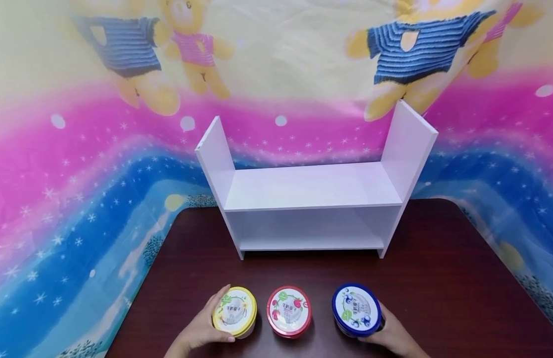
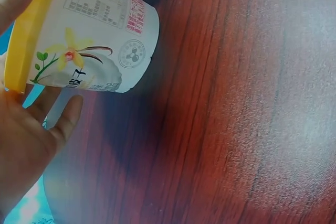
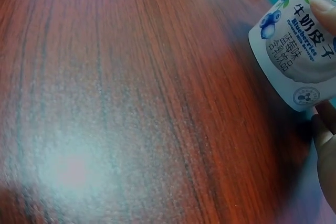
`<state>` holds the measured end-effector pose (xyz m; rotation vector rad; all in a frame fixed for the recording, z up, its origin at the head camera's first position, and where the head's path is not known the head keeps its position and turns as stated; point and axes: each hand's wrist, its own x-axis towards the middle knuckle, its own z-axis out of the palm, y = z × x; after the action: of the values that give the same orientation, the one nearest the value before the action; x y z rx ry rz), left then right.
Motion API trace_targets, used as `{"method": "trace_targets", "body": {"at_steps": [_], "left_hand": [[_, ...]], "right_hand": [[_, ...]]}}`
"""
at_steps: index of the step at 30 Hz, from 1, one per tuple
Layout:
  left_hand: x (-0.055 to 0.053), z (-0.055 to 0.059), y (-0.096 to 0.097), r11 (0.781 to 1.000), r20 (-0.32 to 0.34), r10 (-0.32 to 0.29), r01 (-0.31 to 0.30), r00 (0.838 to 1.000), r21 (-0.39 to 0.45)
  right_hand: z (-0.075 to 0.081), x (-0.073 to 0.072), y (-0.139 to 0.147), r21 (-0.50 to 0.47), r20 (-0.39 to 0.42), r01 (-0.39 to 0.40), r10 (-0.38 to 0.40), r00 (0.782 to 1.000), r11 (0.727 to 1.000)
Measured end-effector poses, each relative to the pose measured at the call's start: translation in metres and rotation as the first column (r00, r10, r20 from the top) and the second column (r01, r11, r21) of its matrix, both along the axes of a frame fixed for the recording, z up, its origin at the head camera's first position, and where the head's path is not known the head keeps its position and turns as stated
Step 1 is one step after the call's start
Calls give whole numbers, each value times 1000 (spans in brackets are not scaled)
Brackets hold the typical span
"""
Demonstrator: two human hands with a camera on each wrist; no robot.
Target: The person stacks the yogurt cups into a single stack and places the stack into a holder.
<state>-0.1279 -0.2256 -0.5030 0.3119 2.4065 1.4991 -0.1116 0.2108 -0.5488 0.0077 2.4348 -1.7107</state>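
In the head view three round white tubs with printed lids stand in a row at the table's front. My left hand holds the yellow-lidded tub from its left side, thumb in front and fingers behind. A vanilla flower is printed on that tub's wall in the left wrist view. The red-lidded tub, with strawberries on top, sits in the middle, untouched. On the right, my right hand grips the blue-lidded blueberry tub around its right side. Whether either held tub touches the table, I cannot tell.
Behind the tubs stands a white two-tier shelf with tall side panels. The dark wooden table has rounded far corners. A cloth backdrop printed with bears hangs behind it and along both sides.
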Motion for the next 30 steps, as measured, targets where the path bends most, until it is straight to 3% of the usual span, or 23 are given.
{"method": "trace_targets", "body": {"at_steps": [7, 16, 21, 30], "left_hand": [[0, -5, 4, 995, -35, 101, -101, 994, -8], [2, -4, 4, 979, -82, 178, -168, 981, 113], [-1, 4, 5, 973, -103, 192, -176, 976, 149], [-7, 27, 10, 958, -78, 214, -193, 974, 212]], "right_hand": [[1, -1, 1, 13, 44, -1, 0, 999, 1000], [0, -3, 0, 26, 41, -5, 4, 999, 1000], [-1, -3, 1, 26, 38, -8, 7, 999, 1000], [-3, -3, 2, 19, 31, -21, 20, 999, 1000]]}}
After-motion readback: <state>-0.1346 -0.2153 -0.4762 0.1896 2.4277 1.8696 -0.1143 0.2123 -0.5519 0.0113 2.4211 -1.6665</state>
